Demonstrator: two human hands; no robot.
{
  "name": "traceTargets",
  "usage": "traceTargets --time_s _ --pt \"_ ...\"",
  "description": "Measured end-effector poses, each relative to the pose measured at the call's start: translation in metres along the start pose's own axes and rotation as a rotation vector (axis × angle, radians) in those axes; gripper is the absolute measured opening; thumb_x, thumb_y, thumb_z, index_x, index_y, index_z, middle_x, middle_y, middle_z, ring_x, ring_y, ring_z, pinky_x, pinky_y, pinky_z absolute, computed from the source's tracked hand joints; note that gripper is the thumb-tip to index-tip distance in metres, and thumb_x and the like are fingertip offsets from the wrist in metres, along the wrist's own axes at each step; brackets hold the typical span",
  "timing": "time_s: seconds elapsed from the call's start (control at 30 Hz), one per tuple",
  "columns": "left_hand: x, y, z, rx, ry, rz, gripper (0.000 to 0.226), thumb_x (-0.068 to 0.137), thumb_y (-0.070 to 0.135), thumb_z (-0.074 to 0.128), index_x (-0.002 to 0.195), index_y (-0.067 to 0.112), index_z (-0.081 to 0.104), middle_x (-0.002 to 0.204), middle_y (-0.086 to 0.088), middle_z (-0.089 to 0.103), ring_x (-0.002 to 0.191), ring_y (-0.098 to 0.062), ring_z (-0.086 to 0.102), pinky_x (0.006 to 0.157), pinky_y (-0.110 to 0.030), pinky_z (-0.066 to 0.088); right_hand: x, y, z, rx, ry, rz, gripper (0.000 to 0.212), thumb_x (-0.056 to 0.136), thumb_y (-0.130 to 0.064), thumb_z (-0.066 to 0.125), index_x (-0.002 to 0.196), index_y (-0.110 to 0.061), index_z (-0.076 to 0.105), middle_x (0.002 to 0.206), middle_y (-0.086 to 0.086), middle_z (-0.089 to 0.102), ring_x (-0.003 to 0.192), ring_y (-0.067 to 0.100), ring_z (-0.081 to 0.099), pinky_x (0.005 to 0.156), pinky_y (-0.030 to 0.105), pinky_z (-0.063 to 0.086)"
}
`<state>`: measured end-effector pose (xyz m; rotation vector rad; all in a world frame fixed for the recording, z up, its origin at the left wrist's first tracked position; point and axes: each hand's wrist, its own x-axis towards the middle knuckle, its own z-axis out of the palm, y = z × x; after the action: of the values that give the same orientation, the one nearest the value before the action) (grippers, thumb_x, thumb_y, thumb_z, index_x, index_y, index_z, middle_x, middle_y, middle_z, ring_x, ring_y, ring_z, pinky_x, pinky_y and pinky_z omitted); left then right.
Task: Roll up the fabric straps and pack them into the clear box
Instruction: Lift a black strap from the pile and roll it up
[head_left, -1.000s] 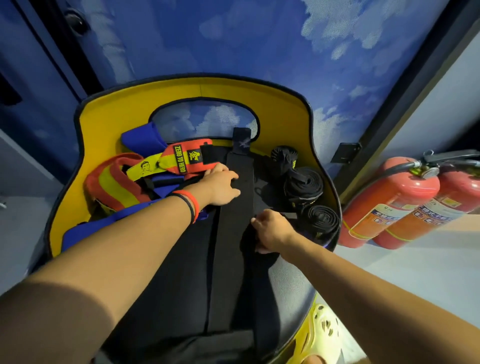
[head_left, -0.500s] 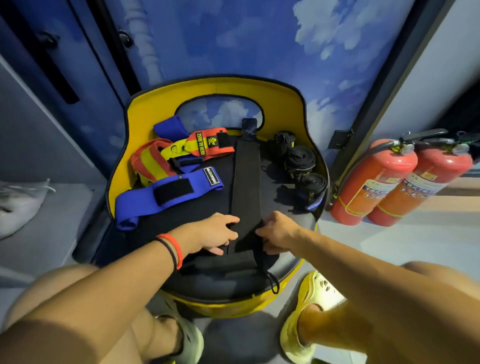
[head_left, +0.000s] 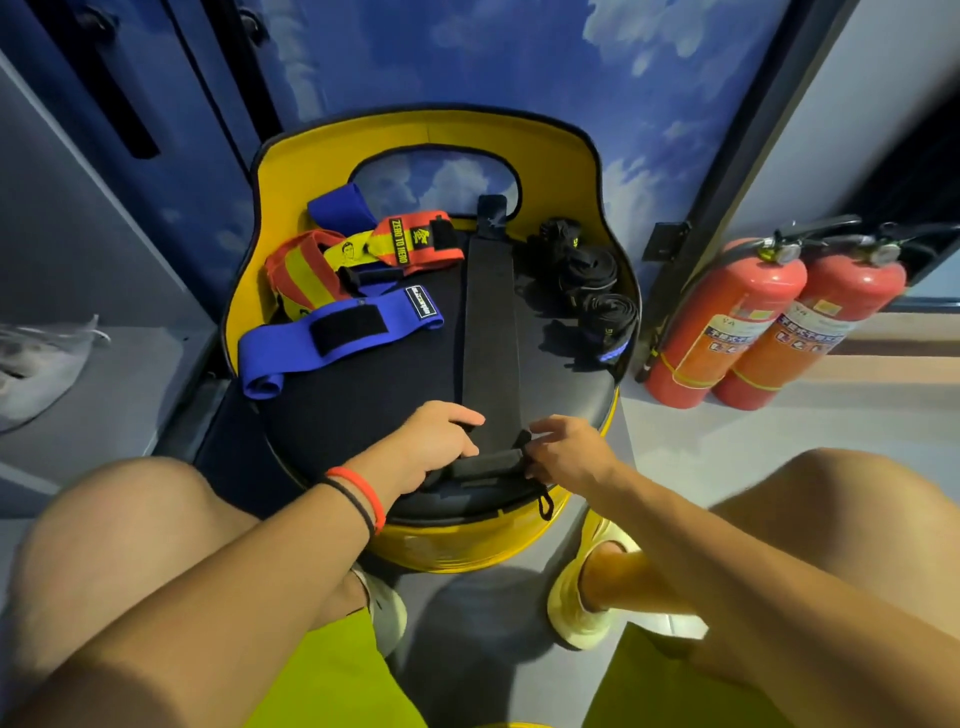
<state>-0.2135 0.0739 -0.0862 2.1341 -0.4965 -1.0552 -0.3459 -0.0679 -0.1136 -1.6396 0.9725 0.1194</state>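
A long black fabric strap (head_left: 488, 312) lies stretched lengthwise down the middle of a black seat (head_left: 363, 395) with a yellow shell. Its near end is folded over into a small roll at the seat's front edge. My left hand (head_left: 441, 441) and my right hand (head_left: 563, 449) pinch that roll from either side. A blue strap (head_left: 332, 338) with a black patch lies to the left. Behind it sits a red and yellow strap (head_left: 410, 244) in a loose heap. Three rolled black straps (head_left: 597, 291) stand at the seat's right rim. No clear box is in view.
Two red fire extinguishers (head_left: 727, 322) stand on the floor to the right of the seat. A blue cloud-patterned wall (head_left: 467, 62) rises behind. A grey ledge (head_left: 78, 395) with a pale bag is at the left. My knees and yellow shoes are below the seat.
Both hands have slid from the strap's middle down to its near end and folded it over. The camera has pulled back, so my legs and the seat's front edge now show.
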Motion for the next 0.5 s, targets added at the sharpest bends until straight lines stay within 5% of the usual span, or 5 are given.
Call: traceTargets --time_s 0.1,0.23,0.43,0.5 --pt "0.002 -0.009 0.013 0.124 0.072 0.064 0.049 0.088 -0.001 0.074 0.132 0.016 0.067 0.145 -0.005 0.051 0.126 -0.022 0.054 0.098 -0.028 0.045 -0.006 0.008 0.001 -0.001 -0.007 -0.059 0.05 0.092 0.007 0.058 0.138 -0.011 0.053 0.12 0.01 0.068 0.102 0.03 0.071 0.087 0.04 0.062" --pt "0.004 -0.015 0.031 0.354 0.221 0.132 0.045 0.091 0.007 0.073 0.133 0.022 0.065 0.148 0.005 0.04 0.131 -0.021 0.05 0.091 -0.025 0.04 -0.025 0.018 0.006 -0.291 -0.037 -0.32 0.06 0.078 -0.017 0.07 0.132 -0.033 0.05 0.13 -0.004 0.057 0.106 0.022 0.067 0.091 0.042 0.06" --pt "0.003 -0.021 0.033 0.368 0.291 0.188 0.034 0.095 0.017 0.071 0.127 0.025 0.066 0.138 0.008 0.041 0.105 -0.014 0.056 0.071 -0.017 0.041 -0.026 0.037 0.02 -0.686 0.052 -0.58 0.03 0.093 -0.037 0.07 0.114 -0.016 0.071 0.113 -0.002 0.053 0.093 0.02 0.058 0.081 0.038 0.057" --pt "0.0 -0.025 0.031 0.373 0.278 0.243 0.03 0.099 0.022 0.066 0.129 0.024 0.066 0.129 0.007 0.049 0.108 -0.015 0.056 0.078 -0.02 0.044 -0.022 0.038 0.02 -0.696 0.059 -0.57 0.029 0.097 -0.04 0.064 0.11 -0.015 0.072 0.104 -0.001 0.053 0.088 0.02 0.057 0.077 0.04 0.056"
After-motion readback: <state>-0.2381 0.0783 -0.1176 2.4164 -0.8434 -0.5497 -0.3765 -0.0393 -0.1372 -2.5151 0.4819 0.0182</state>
